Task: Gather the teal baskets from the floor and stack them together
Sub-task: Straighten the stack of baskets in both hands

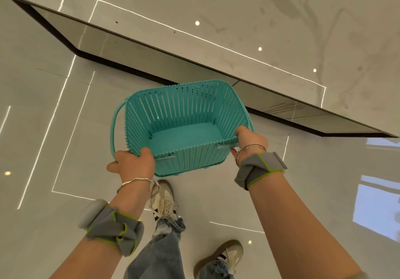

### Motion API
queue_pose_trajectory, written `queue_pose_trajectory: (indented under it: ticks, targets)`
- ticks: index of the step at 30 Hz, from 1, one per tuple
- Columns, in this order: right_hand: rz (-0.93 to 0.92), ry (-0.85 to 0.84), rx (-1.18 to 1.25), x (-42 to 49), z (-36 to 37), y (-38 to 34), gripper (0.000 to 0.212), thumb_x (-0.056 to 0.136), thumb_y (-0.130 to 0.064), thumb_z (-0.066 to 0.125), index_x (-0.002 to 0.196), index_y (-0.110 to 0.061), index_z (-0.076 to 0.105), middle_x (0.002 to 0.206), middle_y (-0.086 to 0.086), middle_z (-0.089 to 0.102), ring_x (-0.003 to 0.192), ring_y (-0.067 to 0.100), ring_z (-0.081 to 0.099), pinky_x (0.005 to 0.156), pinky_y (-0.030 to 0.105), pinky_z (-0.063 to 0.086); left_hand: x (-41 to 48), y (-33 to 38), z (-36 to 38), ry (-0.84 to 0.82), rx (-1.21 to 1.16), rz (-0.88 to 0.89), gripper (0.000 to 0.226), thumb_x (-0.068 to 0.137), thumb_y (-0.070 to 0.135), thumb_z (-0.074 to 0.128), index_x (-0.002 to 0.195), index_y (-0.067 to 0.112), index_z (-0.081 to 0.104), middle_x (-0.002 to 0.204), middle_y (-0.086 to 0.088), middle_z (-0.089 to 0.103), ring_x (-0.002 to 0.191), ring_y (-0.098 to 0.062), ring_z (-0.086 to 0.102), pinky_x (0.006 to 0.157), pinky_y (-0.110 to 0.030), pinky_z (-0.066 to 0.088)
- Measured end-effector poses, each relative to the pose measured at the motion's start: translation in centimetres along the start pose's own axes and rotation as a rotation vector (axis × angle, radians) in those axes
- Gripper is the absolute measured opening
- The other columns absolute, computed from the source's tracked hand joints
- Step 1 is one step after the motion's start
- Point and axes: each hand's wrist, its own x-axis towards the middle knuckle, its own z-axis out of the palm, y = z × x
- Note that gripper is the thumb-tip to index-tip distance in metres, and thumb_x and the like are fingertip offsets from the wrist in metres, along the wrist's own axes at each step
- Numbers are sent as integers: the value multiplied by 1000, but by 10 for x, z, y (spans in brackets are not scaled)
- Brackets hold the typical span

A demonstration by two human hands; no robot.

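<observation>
I hold one teal slatted plastic basket in the air above the floor, its open top facing me and its inside empty. A thin teal handle loops down on its left side. My left hand grips the near left corner of the rim. My right hand grips the near right corner, thumb over the rim. Both wrists carry grey straps and silver bangles. No other teal basket is in view.
Glossy pale tile floor lies below, with reflected light strips. A low dark-edged step or mirrored plinth runs diagonally across behind the basket. My two feet in pale sneakers and jeans stand under the basket.
</observation>
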Motion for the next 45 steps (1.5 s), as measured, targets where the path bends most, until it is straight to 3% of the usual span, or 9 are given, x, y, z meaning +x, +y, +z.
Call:
queue_pose_trajectory:
  ticks: [6, 13, 18, 24, 29, 32, 36, 43, 45]
  targets:
    - [28, 0, -10, 4, 10, 11, 29, 76, -13, 56, 52, -13, 39, 60, 6, 38, 70, 26, 40, 96, 60, 45, 15, -6, 6, -11, 8, -37, 18, 93, 13, 41, 109, 7, 37, 143, -23, 21, 120, -40, 45, 104, -47, 44]
    - [88, -70, 118, 12, 3, 45, 18, 84, 5, 47, 87, -9, 57, 81, 10, 53, 63, 14, 43, 87, 50, 54, 9, -38, 4, -101, 133, -18, 10, 93, 9, 41, 98, 13, 33, 137, -26, 32, 92, -35, 50, 99, -39, 42]
    - [80, -97, 93, 22, -4, 73, 35, 84, 12, 43, 105, -8, 62, 82, 9, 58, 71, 20, 53, 49, 26, 54, 6, -60, 5, -164, 240, 35, 15, 92, 9, 49, 98, 13, 35, 133, -32, 38, 110, -43, 50, 96, -36, 39]
    - [-15, -116, -279, 56, -2, 114, 30, 90, -8, 54, 120, -3, 60, 89, 17, 58, 85, 32, 48, 91, 60, 48, 37, -87, 17, -245, 435, -24, 36, 95, 17, 46, 121, -7, 47, 130, -34, 43, 116, -47, 50, 99, -42, 40]
    - [-81, -104, -514, 96, 12, 132, 47, 95, -30, 44, 135, -6, 49, 134, 19, 56, 119, 45, 52, 98, 54, 47, 59, -95, 41, -275, 530, -42, 40, 96, 20, 44, 126, -6, 40, 132, -34, 43, 119, -48, 49, 98, -45, 42]
    - [-119, -120, -622, 117, 14, 144, 48, 94, -36, 42, 132, -10, 53, 130, 17, 60, 114, 43, 58, 95, 53, 49, 64, -101, 55, -271, 547, -56, 42, 97, 22, 44, 127, -5, 36, 132, -35, 46, 120, -48, 50, 97, -45, 41]
    - [-130, -157, -598, 127, 11, 151, 50, 90, -41, 43, 126, -7, 55, 121, 20, 65, 108, 43, 62, 92, 55, 50, 64, -110, 59, -284, 492, -48, 25, 98, 26, 41, 104, 6, 29, 117, -36, 58, 106, -49, 60, 88, -44, 50]
    - [-76, -296, -371, 124, -14, 133, 108, 55, -94, 31, 147, -37, 21, 148, 5, 43, 135, 32, 41, 112, 53, 32, 68, -119, 42, -261, 394, -56, 57, 100, 39, 16, 141, 0, 27, 131, -30, 45, 118, -45, 51, 99, -52, 43]
    - [11, -284, -288, 140, -8, 118, 89, 76, -81, 27, 147, -28, 26, 152, 5, 37, 137, 29, 38, 113, 49, 31, 92, -125, 47, -236, 222, -150, 72, 94, 57, 8, 141, 8, 30, 142, -24, 43, 124, -43, 48, 98, -53, 46]
